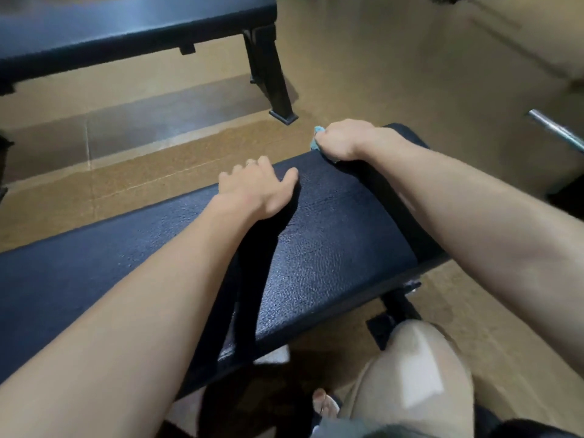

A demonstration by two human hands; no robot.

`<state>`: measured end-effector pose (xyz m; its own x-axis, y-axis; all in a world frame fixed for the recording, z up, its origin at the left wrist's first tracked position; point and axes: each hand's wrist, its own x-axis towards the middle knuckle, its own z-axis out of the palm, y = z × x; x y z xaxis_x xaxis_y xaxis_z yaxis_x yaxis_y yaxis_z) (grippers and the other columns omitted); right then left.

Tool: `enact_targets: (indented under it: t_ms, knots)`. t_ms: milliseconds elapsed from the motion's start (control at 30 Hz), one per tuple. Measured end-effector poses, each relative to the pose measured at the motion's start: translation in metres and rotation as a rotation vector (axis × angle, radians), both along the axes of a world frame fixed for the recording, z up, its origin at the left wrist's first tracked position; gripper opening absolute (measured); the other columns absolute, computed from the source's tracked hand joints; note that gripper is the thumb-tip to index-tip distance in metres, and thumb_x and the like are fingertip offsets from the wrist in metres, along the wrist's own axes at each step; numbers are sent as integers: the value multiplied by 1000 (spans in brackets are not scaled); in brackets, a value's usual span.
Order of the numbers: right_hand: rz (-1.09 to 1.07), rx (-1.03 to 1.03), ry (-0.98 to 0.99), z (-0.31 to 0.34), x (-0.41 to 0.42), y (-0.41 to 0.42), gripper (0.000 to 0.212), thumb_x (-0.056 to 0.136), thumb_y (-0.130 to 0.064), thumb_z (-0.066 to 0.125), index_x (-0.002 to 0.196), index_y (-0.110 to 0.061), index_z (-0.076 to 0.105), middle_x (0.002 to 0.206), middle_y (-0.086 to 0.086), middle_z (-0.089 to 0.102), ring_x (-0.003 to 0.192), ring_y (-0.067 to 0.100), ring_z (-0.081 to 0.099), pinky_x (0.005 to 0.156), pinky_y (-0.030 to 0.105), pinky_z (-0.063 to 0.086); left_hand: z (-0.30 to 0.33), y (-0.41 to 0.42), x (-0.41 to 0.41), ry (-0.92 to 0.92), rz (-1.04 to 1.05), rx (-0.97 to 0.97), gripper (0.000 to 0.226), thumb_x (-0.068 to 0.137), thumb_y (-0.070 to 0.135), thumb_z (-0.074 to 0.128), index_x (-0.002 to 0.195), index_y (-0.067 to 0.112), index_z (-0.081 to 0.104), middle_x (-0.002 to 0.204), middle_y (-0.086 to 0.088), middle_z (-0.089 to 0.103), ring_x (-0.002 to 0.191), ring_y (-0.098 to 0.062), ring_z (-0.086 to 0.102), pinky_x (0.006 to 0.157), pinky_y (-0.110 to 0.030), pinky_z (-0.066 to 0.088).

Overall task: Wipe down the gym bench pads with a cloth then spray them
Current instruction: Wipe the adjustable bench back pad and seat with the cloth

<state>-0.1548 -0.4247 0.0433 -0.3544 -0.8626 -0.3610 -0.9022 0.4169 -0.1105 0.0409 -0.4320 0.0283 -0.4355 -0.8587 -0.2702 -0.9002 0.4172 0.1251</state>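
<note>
black textured bench pad (pixel 316 248) lying flat, teal cloth (pixel 317 141) bunched at its far edge

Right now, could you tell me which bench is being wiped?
The near bench: both hands rest on it, the right hand gripping the cloth. The far bench is untouched.
</note>
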Motion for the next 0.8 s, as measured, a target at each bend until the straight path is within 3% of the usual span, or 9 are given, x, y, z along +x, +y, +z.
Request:
enact_targets:
  t_ms: [133, 233, 433, 533, 800]
  knots:
    - [-145, -58, 2, 2, -46, 16, 44, 103, -33, 27, 126, -10, 57, 142, 22, 54, 126, 39, 53, 101, 43, 39, -7, 2, -4, -19, 20, -49, 74, 99, 66, 18, 135, 9, 49, 148, -20, 49, 135, -38, 46, 111, -52, 32]
    - [-281, -130, 11, 2, -64, 28, 50, 104, -25, 22, 133, -4, 58, 142, 22, 55, 128, 40, 52, 107, 45, 37, -7, 3, -6, -32, 31, -70, 74, 100, 65, 18, 135, 8, 49, 148, -20, 49, 135, -38, 47, 111, -52, 32]
    - [-558, -230, -158, -9, -99, 75, 63, 103, -37, 13, 145, -4, 48, 147, 23, 50, 133, 41, 49, 109, 44, 36, -6, 6, -11, -47, 50, -63, 74, 101, 63, 18, 139, 7, 47, 150, -20, 47, 138, -38, 44, 111, -51, 30]
    - [-607, -222, -183, -20, -105, 116, 66, 103, -39, 11, 141, -4, 51, 146, 23, 51, 132, 40, 49, 110, 45, 35, -4, 8, -13, -52, 58, -47, 78, 100, 64, 17, 143, 5, 44, 152, -21, 45, 139, -40, 43, 112, -52, 29]
    - [-761, -298, 31, -24, -63, 205, 55, 107, -38, 18, 134, -9, 55, 136, 21, 58, 123, 42, 54, 100, 44, 41, -1, 1, -2, -12, 16, -6, 82, 100, 65, 14, 151, 4, 37, 156, -24, 40, 141, -41, 40, 115, -51, 31]
